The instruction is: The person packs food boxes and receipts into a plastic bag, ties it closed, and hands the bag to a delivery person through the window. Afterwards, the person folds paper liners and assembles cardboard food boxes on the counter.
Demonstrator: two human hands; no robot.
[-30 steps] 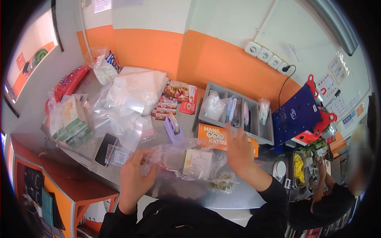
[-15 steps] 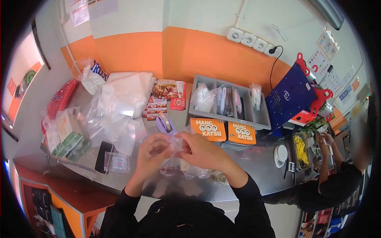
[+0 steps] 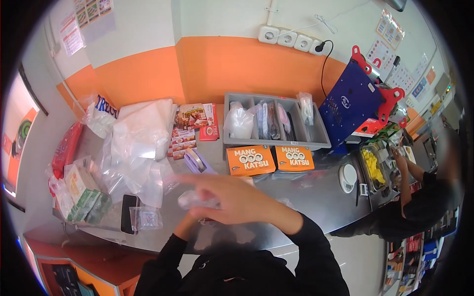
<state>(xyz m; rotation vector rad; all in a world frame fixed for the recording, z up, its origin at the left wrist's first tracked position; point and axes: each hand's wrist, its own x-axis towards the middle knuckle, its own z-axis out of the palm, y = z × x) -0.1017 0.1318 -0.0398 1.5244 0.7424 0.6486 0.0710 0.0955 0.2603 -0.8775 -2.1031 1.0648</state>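
Note:
My right hand [image 3: 234, 197] reaches leftward across my left hand, its index finger stretched out, its thumb apart and nothing visible in it. My left hand [image 3: 190, 223] is mostly hidden behind it; only the part near the wrist shows. A small clear plastic bag [image 3: 192, 200] sticks out at my left hand, which appears to hold it, though the fingers are covered. Just beyond the right fingertips stand a purple tape dispenser [image 3: 195, 162] and, farther left, a heap of clear plastic bags [image 3: 143, 172].
A grey divided bin [image 3: 276, 140] with packets stands at the back, two orange card stacks [image 3: 251, 160] before it. To the left lie a phone [image 3: 129, 214] and green-white packs [image 3: 89, 202]. A white scale [image 3: 347, 177] sits right, near another person [image 3: 419, 202].
My right hand has let go of the clear bag, which both hands were fingering, and moved left over my left hand. The view has shifted rightward.

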